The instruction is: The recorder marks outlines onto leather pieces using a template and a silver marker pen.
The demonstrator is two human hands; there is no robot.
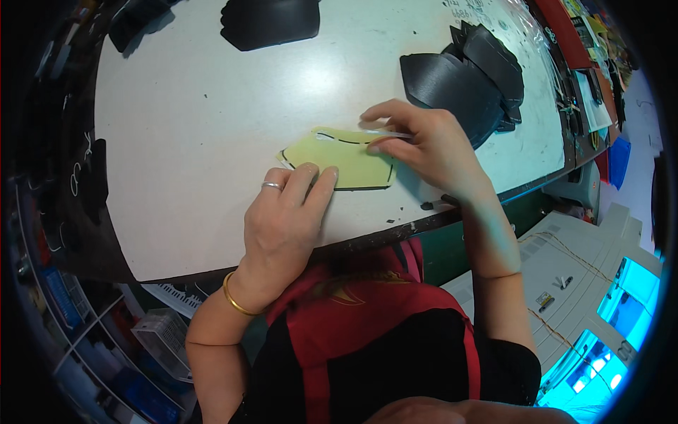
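A yellow-green, translucent flat template (pixel 360 166) with slots along its edges lies on the white tabletop. Black material shows through the slots and along its lower edge. The fingertips of my left hand (pixel 279 215), stretched out and slightly apart, press on its lower left part. At the template's upper right edge, my right hand (pixel 443 148) pinches a thin, pale, pen-like stick (pixel 388 133) between thumb and fingers. The stick lies nearly level over the upper slot; I cannot tell whether its tip touches.
A pile of black cut pieces (pixel 455 85) lies at the right rear of the white table (pixel 183 169). Another black stack (pixel 272 21) is at the far edge. Small black scraps (pixel 426 206) sit near the front edge. A pale machine with blue lit panels (pixel 586 367) stands at right.
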